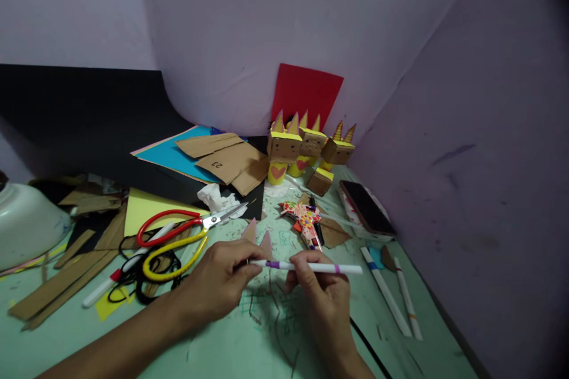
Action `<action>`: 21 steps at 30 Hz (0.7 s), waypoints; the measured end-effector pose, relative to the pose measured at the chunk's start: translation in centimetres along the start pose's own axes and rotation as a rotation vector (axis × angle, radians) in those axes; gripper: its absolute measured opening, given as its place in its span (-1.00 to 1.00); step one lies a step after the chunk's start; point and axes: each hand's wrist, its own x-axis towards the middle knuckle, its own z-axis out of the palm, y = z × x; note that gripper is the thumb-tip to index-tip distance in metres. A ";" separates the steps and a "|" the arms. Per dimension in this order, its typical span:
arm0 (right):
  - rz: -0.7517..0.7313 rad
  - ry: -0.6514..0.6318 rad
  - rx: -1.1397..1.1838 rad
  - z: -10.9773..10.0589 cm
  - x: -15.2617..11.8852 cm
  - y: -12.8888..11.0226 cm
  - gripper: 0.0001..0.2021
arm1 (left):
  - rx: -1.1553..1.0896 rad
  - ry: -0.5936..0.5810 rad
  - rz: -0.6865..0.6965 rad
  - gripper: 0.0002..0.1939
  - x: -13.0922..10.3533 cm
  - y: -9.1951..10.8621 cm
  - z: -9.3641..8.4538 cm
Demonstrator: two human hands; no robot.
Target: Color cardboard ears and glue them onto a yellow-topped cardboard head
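Observation:
My right hand [322, 290] is closed round a white felt-tip marker [306, 266] with purple bands, held nearly level above the table. The fingers of my left hand [224, 275] pinch the marker's left end; whether a cap sits there I cannot tell. Just beyond my left fingers stand two small pointed cardboard triangles [265, 244] with pinkish-purple edges, their lower parts hidden by the hand. To the left lie scissors [178, 243] with one red and one yellow handle. A glue gun [304, 219] with a colourful floral pattern lies behind my right hand.
Several cardboard-headed figures [284, 148] with yellow bodies stand at the back before red paper [306, 92]. A phone [367, 207] and two markers [386, 293] are at right. Cardboard pieces [235, 163], crumpled tissue [217, 198], black cord [153, 284] and a white rounded object [26, 225] occupy the left.

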 end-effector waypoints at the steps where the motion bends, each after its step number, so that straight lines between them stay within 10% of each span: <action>1: 0.013 -0.024 0.006 0.1 0.0 0.1 -0.75 | -0.023 -0.003 0.005 -0.80 0.0 0.1 0.0; 21: 0.240 -0.122 0.258 1.2 -0.3 -0.6 -0.75 | 0.029 0.204 0.066 -0.87 -1.0 -2.4 2.1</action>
